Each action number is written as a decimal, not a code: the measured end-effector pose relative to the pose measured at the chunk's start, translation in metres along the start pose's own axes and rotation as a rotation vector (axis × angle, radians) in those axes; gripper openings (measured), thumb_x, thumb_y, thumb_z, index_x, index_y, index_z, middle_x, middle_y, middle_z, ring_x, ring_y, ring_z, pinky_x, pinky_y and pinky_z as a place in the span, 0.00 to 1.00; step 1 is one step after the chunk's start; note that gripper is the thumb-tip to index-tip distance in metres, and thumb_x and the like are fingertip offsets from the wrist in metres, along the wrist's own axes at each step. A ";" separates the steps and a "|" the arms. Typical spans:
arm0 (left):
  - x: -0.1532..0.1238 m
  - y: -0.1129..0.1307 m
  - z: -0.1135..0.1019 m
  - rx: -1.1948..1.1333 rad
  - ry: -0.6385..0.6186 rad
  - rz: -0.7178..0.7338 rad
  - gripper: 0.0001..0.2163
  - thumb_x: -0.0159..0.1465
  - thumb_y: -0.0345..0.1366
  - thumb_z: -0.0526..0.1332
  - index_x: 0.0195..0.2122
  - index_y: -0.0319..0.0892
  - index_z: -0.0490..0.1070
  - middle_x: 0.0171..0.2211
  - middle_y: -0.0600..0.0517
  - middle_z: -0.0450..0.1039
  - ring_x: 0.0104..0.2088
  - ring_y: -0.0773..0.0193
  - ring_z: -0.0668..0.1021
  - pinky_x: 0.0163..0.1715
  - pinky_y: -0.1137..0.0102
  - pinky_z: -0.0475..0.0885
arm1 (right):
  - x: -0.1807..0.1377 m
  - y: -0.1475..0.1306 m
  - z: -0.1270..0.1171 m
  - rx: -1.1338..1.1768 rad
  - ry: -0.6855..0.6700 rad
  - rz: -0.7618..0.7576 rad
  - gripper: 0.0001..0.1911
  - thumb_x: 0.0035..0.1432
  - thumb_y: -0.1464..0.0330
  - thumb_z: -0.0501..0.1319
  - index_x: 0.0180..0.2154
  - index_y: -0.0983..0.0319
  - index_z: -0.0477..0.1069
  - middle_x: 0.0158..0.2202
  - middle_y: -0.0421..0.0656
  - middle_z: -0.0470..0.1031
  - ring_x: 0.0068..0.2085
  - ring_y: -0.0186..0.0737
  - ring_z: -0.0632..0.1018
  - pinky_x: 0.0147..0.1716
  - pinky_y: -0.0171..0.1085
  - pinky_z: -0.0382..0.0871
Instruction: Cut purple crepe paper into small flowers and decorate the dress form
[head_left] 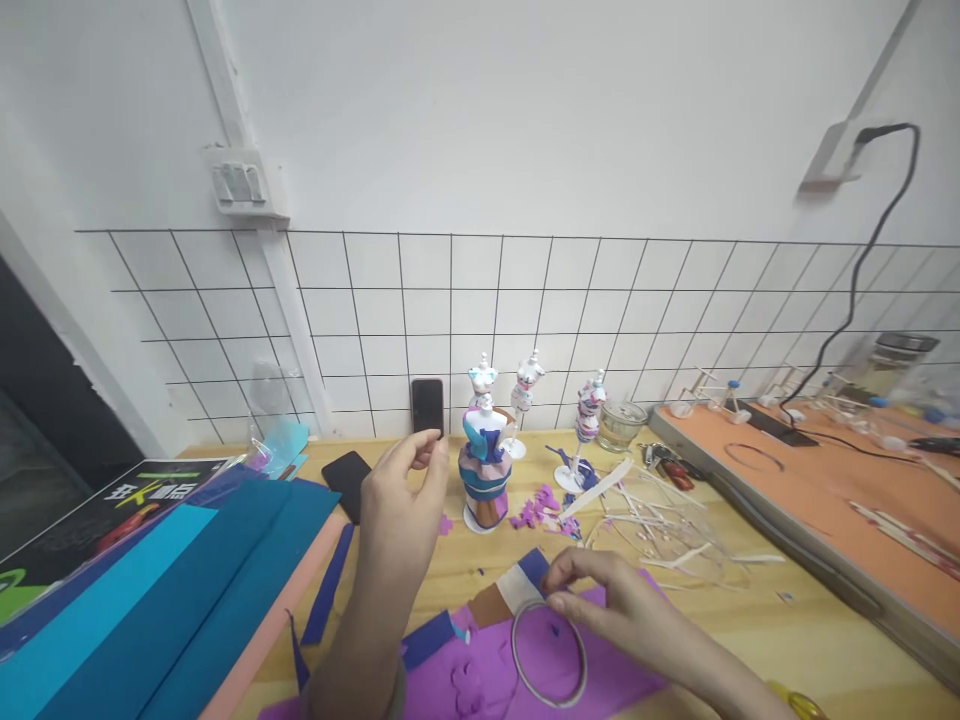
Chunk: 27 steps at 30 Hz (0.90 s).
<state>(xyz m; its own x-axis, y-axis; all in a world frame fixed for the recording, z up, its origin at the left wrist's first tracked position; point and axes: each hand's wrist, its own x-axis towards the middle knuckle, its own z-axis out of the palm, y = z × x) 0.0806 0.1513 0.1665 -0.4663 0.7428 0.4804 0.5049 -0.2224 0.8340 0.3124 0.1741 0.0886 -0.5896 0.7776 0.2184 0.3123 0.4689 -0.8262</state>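
Note:
My left hand (409, 480) is raised left of the nearest dress form, thumb and fingertips pinched together; anything between them is too small to make out. That small dress form (487, 470) stands upright, wrapped in blue, pink and brown layers. Low on the right, the fingers of my right hand (607, 590) are closed at the upper edge of a thin ring-shaped tape roll (581, 665). The roll is over a purple sheet (480, 670). A strip of blue, white and brown pieces (517, 588) lies beside those fingers.
Three more decorated dress forms (590, 405) stand behind. Purple scraps (540, 508) and tangled pale strips (675, 530) lie to the right, near keys (675, 468). Blue sheets (225, 580) cover the left. One phone (427, 408) leans on the wall; an orange-topped board (817, 530) borders the right.

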 end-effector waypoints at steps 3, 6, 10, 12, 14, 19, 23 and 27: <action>-0.009 0.006 -0.014 0.079 -0.043 0.081 0.09 0.61 0.39 0.57 0.35 0.42 0.75 0.34 0.50 0.77 0.36 0.59 0.77 0.37 0.67 0.70 | -0.021 0.012 0.012 -0.105 -0.046 0.061 0.08 0.53 0.76 0.61 0.29 0.58 0.75 0.28 0.40 0.80 0.30 0.43 0.78 0.30 0.36 0.70; -0.020 0.006 -0.018 0.187 -0.177 0.115 0.10 0.62 0.37 0.55 0.31 0.42 0.74 0.33 0.50 0.76 0.36 0.59 0.77 0.36 0.68 0.69 | -0.033 0.018 0.027 -0.167 -0.066 0.084 0.13 0.49 0.82 0.57 0.26 0.59 0.73 0.27 0.39 0.79 0.28 0.40 0.77 0.27 0.32 0.67; -0.040 -0.001 -0.011 0.473 -0.533 0.090 0.13 0.63 0.33 0.51 0.26 0.42 0.73 0.29 0.49 0.75 0.35 0.57 0.76 0.35 0.67 0.67 | -0.038 0.018 0.044 -0.235 -0.088 0.063 0.12 0.47 0.82 0.57 0.25 0.60 0.70 0.26 0.38 0.76 0.27 0.38 0.75 0.26 0.32 0.65; -0.051 -0.004 -0.004 0.517 -0.620 0.082 0.13 0.61 0.32 0.53 0.21 0.42 0.72 0.27 0.49 0.74 0.33 0.56 0.76 0.32 0.67 0.66 | -0.038 0.018 0.050 -0.276 -0.093 0.035 0.10 0.47 0.81 0.59 0.25 0.59 0.70 0.26 0.38 0.75 0.28 0.39 0.74 0.27 0.33 0.63; -0.061 -0.008 0.002 0.544 -0.683 0.077 0.13 0.58 0.31 0.54 0.17 0.43 0.69 0.24 0.49 0.73 0.30 0.57 0.75 0.29 0.68 0.65 | -0.039 0.019 0.053 -0.316 -0.101 0.006 0.09 0.46 0.80 0.61 0.25 0.59 0.69 0.26 0.38 0.74 0.29 0.40 0.73 0.28 0.35 0.62; -0.076 -0.019 0.012 0.571 -0.812 0.074 0.09 0.49 0.27 0.59 0.14 0.44 0.65 0.20 0.51 0.72 0.27 0.57 0.74 0.26 0.69 0.64 | -0.039 0.016 0.055 -0.371 -0.130 -0.057 0.06 0.51 0.76 0.63 0.28 0.60 0.68 0.32 0.40 0.73 0.35 0.42 0.72 0.35 0.37 0.64; -0.078 -0.028 0.018 0.575 -0.867 0.088 0.13 0.47 0.25 0.58 0.12 0.45 0.57 0.17 0.53 0.67 0.26 0.58 0.73 0.28 0.68 0.65 | -0.037 0.010 0.057 -0.410 -0.173 -0.115 0.06 0.58 0.75 0.58 0.30 0.59 0.68 0.35 0.41 0.73 0.40 0.41 0.72 0.41 0.38 0.64; -0.080 -0.034 0.023 0.573 -0.938 0.080 0.20 0.43 0.22 0.56 0.09 0.46 0.42 0.10 0.57 0.54 0.21 0.59 0.71 0.26 0.68 0.64 | -0.037 0.014 0.060 -0.470 -0.168 -0.092 0.06 0.56 0.74 0.60 0.28 0.60 0.67 0.32 0.43 0.74 0.38 0.45 0.72 0.40 0.42 0.64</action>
<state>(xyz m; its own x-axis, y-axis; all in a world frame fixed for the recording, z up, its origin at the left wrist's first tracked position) 0.1177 0.1141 0.0933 0.1966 0.9778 -0.0720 0.8845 -0.1452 0.4434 0.2938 0.1262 0.0379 -0.7303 0.6639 0.1610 0.5320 0.7006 -0.4755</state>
